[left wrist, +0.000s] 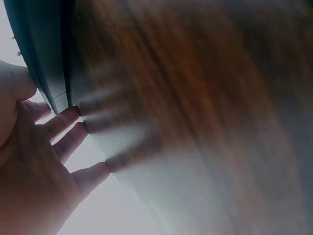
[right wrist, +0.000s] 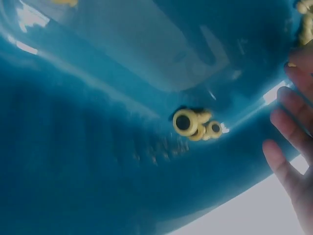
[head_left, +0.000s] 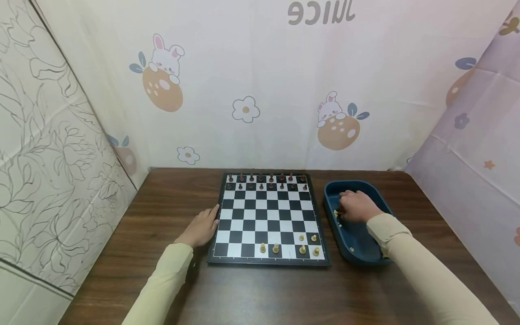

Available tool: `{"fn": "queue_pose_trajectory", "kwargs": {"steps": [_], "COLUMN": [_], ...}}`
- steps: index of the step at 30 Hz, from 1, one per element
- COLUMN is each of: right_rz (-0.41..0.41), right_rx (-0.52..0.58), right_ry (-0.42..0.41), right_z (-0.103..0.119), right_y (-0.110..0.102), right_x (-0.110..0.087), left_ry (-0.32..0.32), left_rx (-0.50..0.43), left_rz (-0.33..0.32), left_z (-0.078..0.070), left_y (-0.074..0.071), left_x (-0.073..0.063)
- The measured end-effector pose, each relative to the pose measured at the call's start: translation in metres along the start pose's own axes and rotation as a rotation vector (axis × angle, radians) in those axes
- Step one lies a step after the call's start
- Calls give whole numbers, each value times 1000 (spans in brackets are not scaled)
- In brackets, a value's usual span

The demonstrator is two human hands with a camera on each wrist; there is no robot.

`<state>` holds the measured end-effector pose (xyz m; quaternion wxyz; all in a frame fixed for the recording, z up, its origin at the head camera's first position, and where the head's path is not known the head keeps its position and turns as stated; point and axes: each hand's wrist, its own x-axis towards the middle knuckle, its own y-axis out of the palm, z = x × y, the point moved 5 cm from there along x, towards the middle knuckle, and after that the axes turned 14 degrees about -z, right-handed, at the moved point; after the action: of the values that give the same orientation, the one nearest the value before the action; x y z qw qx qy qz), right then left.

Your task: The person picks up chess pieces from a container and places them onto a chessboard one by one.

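Observation:
A black-and-white chessboard point(head_left: 261, 225) lies on the table. My left hand point(head_left: 201, 228) rests beside its left edge, fingers straight, fingertips at the rim; the left wrist view shows them spread against the board's side point(left wrist: 51, 58). My right hand point(head_left: 359, 206) reaches down into a blue tray point(head_left: 343, 253), right of the board. In the right wrist view its fingers point(right wrist: 288, 122) extend loosely beside a cluster of cream chess pieces point(right wrist: 307, 29). The thumb is largely out of frame. More cream chess pieces point(right wrist: 186, 122) lie in a corner of the tray.
Two rows of dark red chess pieces point(head_left: 261, 186) stand along the board's far side. Several cream chess pieces point(head_left: 276, 248) stand on its near side, mostly at the right. A patterned curtain point(head_left: 280, 140) hangs behind the brown wooden table point(head_left: 170, 194).

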<state>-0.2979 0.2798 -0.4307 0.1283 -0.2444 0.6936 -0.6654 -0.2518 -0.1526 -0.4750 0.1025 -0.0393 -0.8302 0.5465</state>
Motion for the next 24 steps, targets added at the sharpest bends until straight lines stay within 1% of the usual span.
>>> {"fn": "queue_pose_trajectory", "kwargs": {"steps": [6, 14, 20, 24], "right_rz": [-68, -97, -136, -159], "right_rx": [19, 23, 21, 28], "right_ry": [-37, -56, -77, -94], "right_z": [-5, -7, -2, 5], "right_y": [-16, -35, -49, -59], "right_x": [-3, -8, -7, -7], "left_ry": [-3, -4, 5, 8], "left_rx": [10, 7, 21, 25], "left_rz": [-1, 6, -1, 9], "left_z": [1, -1, -1, -1], "left_y": [0, 1, 0, 2], "left_x": [0, -1, 1, 2]}}
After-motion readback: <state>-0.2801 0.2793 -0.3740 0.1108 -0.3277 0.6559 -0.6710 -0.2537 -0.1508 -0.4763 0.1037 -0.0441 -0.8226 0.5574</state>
